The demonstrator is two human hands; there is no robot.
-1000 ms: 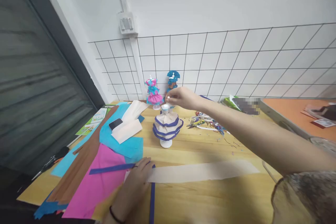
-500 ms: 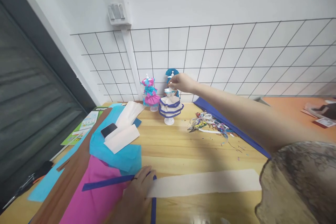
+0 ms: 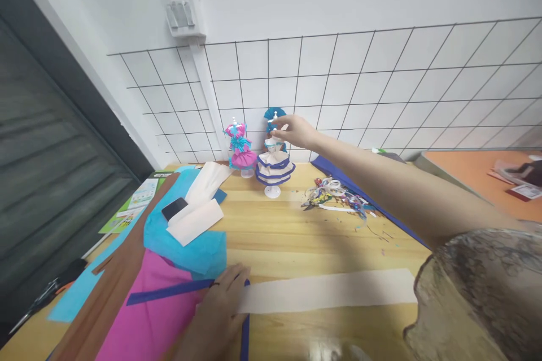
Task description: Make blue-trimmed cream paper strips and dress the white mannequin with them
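Note:
My left hand [image 3: 224, 299] lies flat on the left end of a long cream paper strip [image 3: 330, 291] and on dark blue strips [image 3: 169, 291], beside pink paper [image 3: 148, 293]. My right hand [image 3: 292, 130] reaches to the top of a small dress form [image 3: 275, 170] in a tiered cream skirt with blue edging. Thumb and fingers are apart around its upper part, with nothing visibly gripped. A pink and turquoise dressed form [image 3: 243, 149] stands to the left, and a teal one [image 3: 275, 114] is partly hidden behind.
Turquoise paper [image 3: 207, 248], folded cream paper [image 3: 197, 221] and a phone [image 3: 174, 209] lie at left. Scissors [image 3: 38, 302] are at the far left. Tangled ribbons and scraps [image 3: 334, 196] lie right of the forms, near blue paper [image 3: 339, 180]. A grid-lined wall [image 3: 339, 90] stands behind.
The fingers of my right hand have opened slightly at the top of the cream-skirted form. The view has shifted a little. My left hand stays on the strips.

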